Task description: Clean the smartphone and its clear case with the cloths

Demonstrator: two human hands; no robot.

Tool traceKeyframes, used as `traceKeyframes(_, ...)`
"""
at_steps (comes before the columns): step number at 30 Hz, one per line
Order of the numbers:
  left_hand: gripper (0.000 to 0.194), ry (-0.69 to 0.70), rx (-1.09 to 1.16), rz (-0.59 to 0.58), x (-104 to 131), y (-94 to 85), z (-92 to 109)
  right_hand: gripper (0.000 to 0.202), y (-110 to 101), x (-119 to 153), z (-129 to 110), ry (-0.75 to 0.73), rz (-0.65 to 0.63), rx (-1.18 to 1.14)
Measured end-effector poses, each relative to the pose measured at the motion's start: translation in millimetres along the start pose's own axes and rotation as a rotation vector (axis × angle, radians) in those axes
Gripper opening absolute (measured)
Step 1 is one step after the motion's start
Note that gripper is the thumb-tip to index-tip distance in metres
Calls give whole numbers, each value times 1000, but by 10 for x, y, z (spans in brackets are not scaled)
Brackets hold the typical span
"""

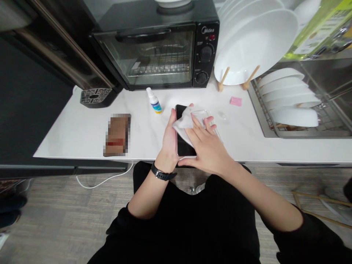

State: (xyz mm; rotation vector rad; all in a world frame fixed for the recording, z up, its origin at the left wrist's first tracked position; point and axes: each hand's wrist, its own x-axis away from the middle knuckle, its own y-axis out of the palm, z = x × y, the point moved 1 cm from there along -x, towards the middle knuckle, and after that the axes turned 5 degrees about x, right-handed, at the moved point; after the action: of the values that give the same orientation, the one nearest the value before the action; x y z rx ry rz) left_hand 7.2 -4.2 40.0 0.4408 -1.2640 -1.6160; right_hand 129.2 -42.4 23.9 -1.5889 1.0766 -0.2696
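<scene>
My left hand point(169, 139) is closed around the left side of a black smartphone point(184, 146), held just over the counter's front edge. A white cloth point(183, 123) covers the upper part of its dark screen. My right hand point(207, 145) presses the cloth down, its fingers spread across it and the thumb by the phone's lower edge. Partly hidden under that hand, what looks like a clear phone case point(217, 132) lies on the counter. Behind my left hand stands a small white spray bottle point(154, 101) with a blue and yellow label.
A black toaster oven point(162, 55) stands at the back of the white counter point(68, 135). To the left lies a pixelated brown item point(117, 134). White plates point(255, 47) stand in a rack at right, near a pink slip point(235, 101) and a sink point(264, 126) holding stacked dishes.
</scene>
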Motion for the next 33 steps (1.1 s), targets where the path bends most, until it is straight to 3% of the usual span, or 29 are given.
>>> traceKeyframes(3,74,7,22,-36,17,-26,-32,111,16,-59,7,31,6,-16)
traceKeyframes(8,79,-43,62,4,79,-121,84,102,13,145,-49,-161,-89,-82)
traceKeyframes(13,67,-20,100,60,141,-54,-59,119,-29,54,98,-74,-69,-12)
traceKeyframes(18,75,-92,47,35,198,-81,39,118,-39,187,-173,-211,-99,-96)
traceKeyframes(20,77,-108,58,29,199,-109,95,113,-60,291,-172,-247,-126,-91)
traceKeyframes(25,72,-103,89,34,128,-76,-12,118,-107,138,128,-96,-68,22)
traceKeyframes(27,70,-85,101,33,100,-58,-34,124,-97,63,107,-77,-51,2)
traceKeyframes(31,76,-128,110,25,88,-57,76,119,-70,191,-89,-203,-92,-59)
traceKeyframes(33,76,-125,121,51,84,-55,116,113,-73,260,-43,-231,-100,-47)
